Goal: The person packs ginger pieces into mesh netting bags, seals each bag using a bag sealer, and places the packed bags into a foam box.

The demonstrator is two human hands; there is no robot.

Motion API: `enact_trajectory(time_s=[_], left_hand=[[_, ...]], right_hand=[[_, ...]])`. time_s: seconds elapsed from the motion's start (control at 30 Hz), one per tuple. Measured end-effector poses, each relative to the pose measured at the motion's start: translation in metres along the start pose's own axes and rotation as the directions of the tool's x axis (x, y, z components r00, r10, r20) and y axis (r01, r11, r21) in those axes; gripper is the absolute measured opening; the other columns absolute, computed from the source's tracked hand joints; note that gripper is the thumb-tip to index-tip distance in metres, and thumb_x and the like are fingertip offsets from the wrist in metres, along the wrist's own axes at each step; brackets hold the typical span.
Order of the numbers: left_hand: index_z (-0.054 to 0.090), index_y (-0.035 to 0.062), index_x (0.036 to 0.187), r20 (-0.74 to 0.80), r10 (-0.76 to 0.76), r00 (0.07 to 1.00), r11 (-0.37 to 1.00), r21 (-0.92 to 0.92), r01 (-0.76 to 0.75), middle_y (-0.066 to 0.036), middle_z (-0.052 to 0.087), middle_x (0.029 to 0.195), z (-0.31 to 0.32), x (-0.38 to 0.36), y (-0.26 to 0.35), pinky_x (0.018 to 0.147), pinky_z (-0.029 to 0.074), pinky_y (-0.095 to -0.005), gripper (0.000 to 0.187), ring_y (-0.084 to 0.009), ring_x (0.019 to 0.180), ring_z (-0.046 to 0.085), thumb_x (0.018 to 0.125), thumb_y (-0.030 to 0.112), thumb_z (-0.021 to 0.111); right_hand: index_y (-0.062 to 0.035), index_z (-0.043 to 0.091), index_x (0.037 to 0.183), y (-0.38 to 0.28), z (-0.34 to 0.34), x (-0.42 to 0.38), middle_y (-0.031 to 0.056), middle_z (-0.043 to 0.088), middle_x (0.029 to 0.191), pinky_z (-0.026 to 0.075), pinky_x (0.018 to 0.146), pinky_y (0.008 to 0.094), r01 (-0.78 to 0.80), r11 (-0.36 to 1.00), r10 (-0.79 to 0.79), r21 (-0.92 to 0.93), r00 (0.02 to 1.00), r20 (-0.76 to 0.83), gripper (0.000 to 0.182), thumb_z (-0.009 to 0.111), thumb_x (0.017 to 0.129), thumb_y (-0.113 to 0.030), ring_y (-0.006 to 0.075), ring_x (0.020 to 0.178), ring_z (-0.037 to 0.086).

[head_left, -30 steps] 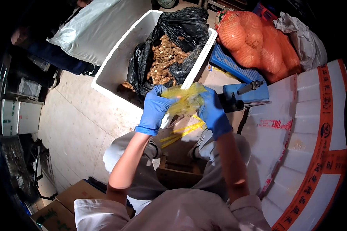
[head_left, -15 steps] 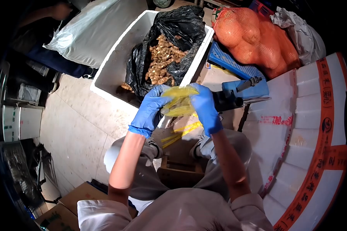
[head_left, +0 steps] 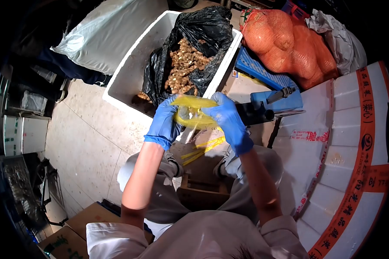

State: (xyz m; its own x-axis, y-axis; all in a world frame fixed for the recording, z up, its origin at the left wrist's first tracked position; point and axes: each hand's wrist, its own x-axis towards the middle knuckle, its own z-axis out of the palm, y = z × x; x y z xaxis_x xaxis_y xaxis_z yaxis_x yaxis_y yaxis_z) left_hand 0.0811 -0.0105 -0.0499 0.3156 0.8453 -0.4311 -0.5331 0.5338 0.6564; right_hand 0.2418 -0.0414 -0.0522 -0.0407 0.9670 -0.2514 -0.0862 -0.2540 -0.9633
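Observation:
Both my hands wear blue gloves and hold a yellow mesh bag (head_left: 192,113) stretched open between them. My left hand (head_left: 165,122) grips its left edge, my right hand (head_left: 226,117) its right edge, the mouth pulled into a wide oval. Just beyond the bag stands a white foam box (head_left: 129,71) lined with a black plastic bag (head_left: 203,30) full of ginger roots (head_left: 183,64). More yellow mesh bags (head_left: 202,149) lie below my hands, near my knees.
A blue sealing tool (head_left: 274,102) sits just right of my right hand. An orange net sack (head_left: 289,43) of produce lies at the back right. White foam boxes with red tape (head_left: 350,142) stand to the right, a grey sack (head_left: 103,30) back left, cardboard boxes (head_left: 80,224) at lower left.
My hands have drawn the yellow mesh bag from a bunched wad into an open ring, the left hand sliding down and left, the right one slightly lower.

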Motion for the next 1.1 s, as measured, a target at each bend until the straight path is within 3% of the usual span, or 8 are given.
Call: enact_trajectory(time_s=[0.2, 0.4, 0.67, 0.9, 0.97, 1.03, 1.07, 1.1], left_hand=[[0.051, 0.0031, 0.101, 0.273, -0.077, 0.959, 0.997, 0.051, 0.066, -0.005, 0.056, 0.090, 0.008, -0.008, -0.002, 0.068, 0.048, -0.0247, 0.022, -0.0124, 0.080, 0.055, 0.082, 0.012, 0.046], [0.049, 0.0027, 0.105, -0.002, -0.257, 0.966, 0.952, -0.173, 0.253, -0.007, 0.055, 0.094, 0.036, -0.019, 0.005, 0.073, 0.048, -0.0274, 0.026, -0.0151, 0.082, 0.055, 0.084, 0.017, 0.044], [0.045, 0.0018, 0.109, 0.218, -0.315, 0.924, 0.931, -0.120, 0.346, -0.010, 0.053, 0.101, 0.026, -0.014, -0.008, 0.076, 0.048, -0.0297, 0.028, -0.0179, 0.088, 0.054, 0.085, 0.016, 0.043], [0.042, 0.0022, 0.113, 0.422, -0.268, 0.866, 0.928, -0.128, 0.349, -0.007, 0.052, 0.101, 0.041, -0.023, -0.005, 0.076, 0.048, -0.0279, 0.036, -0.0154, 0.086, 0.054, 0.081, 0.017, 0.050], [0.041, 0.0020, 0.115, 0.477, -0.271, 0.836, 0.923, -0.117, 0.365, -0.007, 0.052, 0.101, 0.038, -0.029, -0.007, 0.076, 0.047, -0.0278, 0.042, -0.0153, 0.087, 0.053, 0.078, 0.017, 0.055], [0.046, 0.0023, 0.110, 0.551, -0.298, 0.779, 0.946, 0.282, 0.163, -0.005, 0.053, 0.096, 0.023, -0.029, -0.013, 0.073, 0.045, -0.0226, 0.040, -0.0106, 0.084, 0.051, 0.073, 0.011, 0.060], [0.042, 0.0032, 0.114, 0.551, -0.313, 0.773, 0.949, 0.219, 0.228, -0.003, 0.051, 0.095, 0.031, -0.036, -0.012, 0.074, 0.042, -0.0200, 0.051, -0.0090, 0.085, 0.049, 0.068, 0.010, 0.065], [0.042, 0.0032, 0.114, 0.552, -0.316, 0.772, 0.948, 0.222, 0.229, -0.003, 0.051, 0.095, 0.030, -0.038, -0.014, 0.074, 0.042, -0.0200, 0.051, -0.0090, 0.085, 0.049, 0.068, 0.010, 0.065]], right_hand=[[-0.0004, 0.052, 0.082, 0.002, -0.002, -0.001, 0.0016, 0.051, 0.074, 0.041, 0.062, 0.0212, 0.007, 1.000, -0.008, -0.018, 0.996, -0.085, 0.009, 0.050, 0.073, -0.003, 0.0076, 0.070, 0.049], [0.0007, 0.055, 0.094, 0.001, 0.002, -0.005, 0.0041, 0.056, 0.084, 0.042, 0.070, 0.0210, 0.152, 0.944, -0.116, 0.292, 0.984, -0.136, 0.027, 0.041, 0.071, 0.000, 0.0089, 0.077, 0.051], [0.0014, 0.048, 0.103, 0.021, -0.007, -0.017, 0.0081, 0.052, 0.098, 0.041, 0.081, 0.0295, 0.409, 0.902, -0.362, 0.138, 0.892, -0.271, 0.027, 0.042, 0.079, -0.010, 0.0149, 0.089, 0.051], [0.0013, 0.047, 0.105, -0.007, -0.021, -0.020, 0.0093, 0.052, 0.097, 0.044, 0.075, 0.0257, 0.017, 0.849, -0.061, 0.529, 0.996, 0.066, 0.030, 0.049, 0.076, -0.006, 0.0136, 0.086, 0.051], [0.0012, 0.047, 0.105, -0.009, -0.022, -0.026, 0.0095, 0.052, 0.098, 0.044, 0.076, 0.0264, 0.332, 0.930, -0.350, 0.158, 0.932, 0.099, 0.029, 0.048, 0.076, -0.006, 0.0156, 0.087, 0.052], [0.0014, 0.047, 0.104, -0.016, -0.026, -0.028, 0.0095, 0.053, 0.097, 0.044, 0.077, 0.0267, 0.535, 0.829, -0.500, -0.162, 0.839, 0.214, 0.029, 0.047, 0.076, -0.005, 0.0169, 0.088, 0.052], [0.0018, 0.047, 0.104, -0.016, -0.024, -0.028, 0.0094, 0.053, 0.096, 0.043, 0.077, 0.0263, 0.150, 0.961, -0.191, 0.234, 0.968, 0.160, 0.029, 0.047, 0.076, -0.004, 0.0163, 0.088, 0.053], [0.0022, 0.048, 0.104, -0.017, -0.021, -0.027, 0.0092, 0.054, 0.094, 0.043, 0.077, 0.0259, -0.257, 0.772, 0.138, 0.581, 0.960, 0.242, 0.029, 0.047, 0.076, -0.004, 0.0156, 0.087, 0.053]])
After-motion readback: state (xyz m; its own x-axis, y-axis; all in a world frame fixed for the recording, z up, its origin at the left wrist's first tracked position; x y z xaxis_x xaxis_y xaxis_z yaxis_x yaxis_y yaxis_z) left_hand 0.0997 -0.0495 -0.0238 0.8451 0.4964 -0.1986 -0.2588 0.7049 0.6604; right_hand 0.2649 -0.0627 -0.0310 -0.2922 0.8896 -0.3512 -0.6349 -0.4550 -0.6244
